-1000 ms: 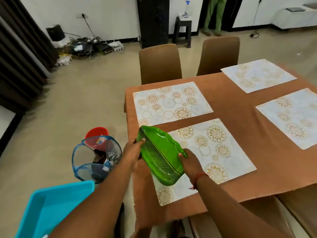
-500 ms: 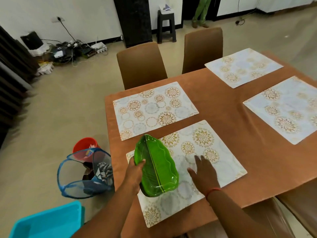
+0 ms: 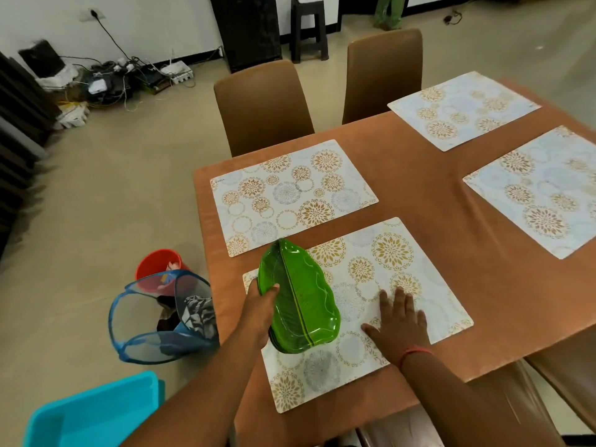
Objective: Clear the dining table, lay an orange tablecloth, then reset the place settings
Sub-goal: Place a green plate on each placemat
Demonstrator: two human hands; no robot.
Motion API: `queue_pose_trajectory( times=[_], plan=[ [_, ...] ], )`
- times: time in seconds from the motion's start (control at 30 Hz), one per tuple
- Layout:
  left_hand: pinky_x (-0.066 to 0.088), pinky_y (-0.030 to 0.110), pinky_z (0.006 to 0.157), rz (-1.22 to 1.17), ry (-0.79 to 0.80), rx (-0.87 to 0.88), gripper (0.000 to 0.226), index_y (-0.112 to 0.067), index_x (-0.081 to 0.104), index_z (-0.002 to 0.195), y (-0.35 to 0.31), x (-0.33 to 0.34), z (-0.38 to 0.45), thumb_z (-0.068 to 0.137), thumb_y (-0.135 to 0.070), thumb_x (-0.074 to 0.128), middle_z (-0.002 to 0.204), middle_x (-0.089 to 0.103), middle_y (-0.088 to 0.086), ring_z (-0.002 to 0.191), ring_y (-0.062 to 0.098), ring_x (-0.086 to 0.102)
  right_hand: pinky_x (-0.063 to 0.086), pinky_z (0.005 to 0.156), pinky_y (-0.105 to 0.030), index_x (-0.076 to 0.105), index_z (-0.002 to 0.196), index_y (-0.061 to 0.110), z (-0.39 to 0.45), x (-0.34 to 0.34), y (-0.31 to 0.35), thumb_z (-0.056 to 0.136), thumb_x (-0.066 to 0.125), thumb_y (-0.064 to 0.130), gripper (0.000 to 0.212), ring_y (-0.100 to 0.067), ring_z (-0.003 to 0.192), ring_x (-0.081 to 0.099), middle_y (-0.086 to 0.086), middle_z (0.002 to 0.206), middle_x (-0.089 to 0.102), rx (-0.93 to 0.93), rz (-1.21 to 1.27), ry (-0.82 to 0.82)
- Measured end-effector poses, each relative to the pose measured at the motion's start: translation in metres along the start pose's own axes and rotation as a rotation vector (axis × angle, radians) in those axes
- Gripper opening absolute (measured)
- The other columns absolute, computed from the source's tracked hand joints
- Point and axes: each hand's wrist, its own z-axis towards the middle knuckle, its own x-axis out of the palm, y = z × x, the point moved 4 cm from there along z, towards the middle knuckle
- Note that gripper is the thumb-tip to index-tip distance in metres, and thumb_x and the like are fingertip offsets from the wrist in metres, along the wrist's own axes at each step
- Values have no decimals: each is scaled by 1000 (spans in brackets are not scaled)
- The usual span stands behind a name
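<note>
From the head camera, much is cut off: the orange tablecloth (image 3: pixel 451 204) runs out of frame to the right, the turquoise tub (image 3: pixel 93 411) is clipped at the bottom left corner, and both forearms leave the lower edge. The green leaf plates (image 3: pixel 300 298) look like a small stack, but how many lie under the top one cannot be made out. What fills the blue mesh basket (image 3: pixel 161 317), left of the left hand, is a dark jumble, hard to read; the red bucket (image 3: pixel 158 269) sits half hidden behind it.

The left hand (image 3: pixel 261 304) grips the stack at its left rim, thumb curled over the edge, fingers hidden beneath. The stack is tilted, over the left part of the near placemat (image 3: pixel 371 285); its long axis runs away from the person, the pointed tip toward the far placemat (image 3: pixel 290 195).

The right hand (image 3: pixel 400 317) lies flat on the near placemat just right of the plates, fingers straight and spread, holding nothing.
</note>
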Motion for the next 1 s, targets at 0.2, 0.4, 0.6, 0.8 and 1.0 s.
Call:
queue_pose_trajectory(
  times=[0.2, 0.4, 0.6, 0.8, 1.0],
  plan=[
    [61, 45, 82, 55, 49, 2, 26, -36, 59, 115, 7, 1, 0, 94, -23, 67, 109, 74, 0, 98, 24, 72, 44, 100, -40, 54, 132, 11, -4, -41, 48, 97, 54, 44, 48, -29, 119, 53, -12, 131, 55, -31, 679, -250],
    [60, 29, 65, 99, 98, 9, 27, -36, 60, 112, 16, 5, -10, 90, -24, 72, 98, 77, -7, 87, 12, 75, 46, 73, -29, 61, 106, 16, -7, -37, 87, 90, 69, 25, 20, -22, 86, 61, 0, 93, 62, 19, 943, -67],
    [57, 47, 93, 87, 59, 14, 28, -30, 58, 120, 15, -4, -10, 97, -45, 60, 116, 71, 0, 106, 22, 68, 38, 60, -22, 61, 93, 19, -2, -36, 75, 93, 64, 24, 6, -10, 77, 55, 6, 88, 59, 102, 1001, -148],
    [60, 39, 78, 86, -73, 35, 14, -37, 59, 109, 17, -32, -4, 100, -45, 53, 110, 72, -1, 98, 21, 70, 51, 72, -45, 58, 92, 4, 4, -19, 44, 92, 65, 15, 13, -28, 75, 56, -20, 89, 62, 375, 1331, -189],
    [58, 46, 86, 132, -294, 65, 32, -34, 54, 128, 20, -73, 4, 100, -49, 51, 118, 67, 3, 102, 26, 66, 58, 79, -53, 55, 113, -6, 0, 15, 43, 87, 63, -6, 27, -41, 94, 65, -24, 106, 64, 549, 1741, -81]
  ],
)
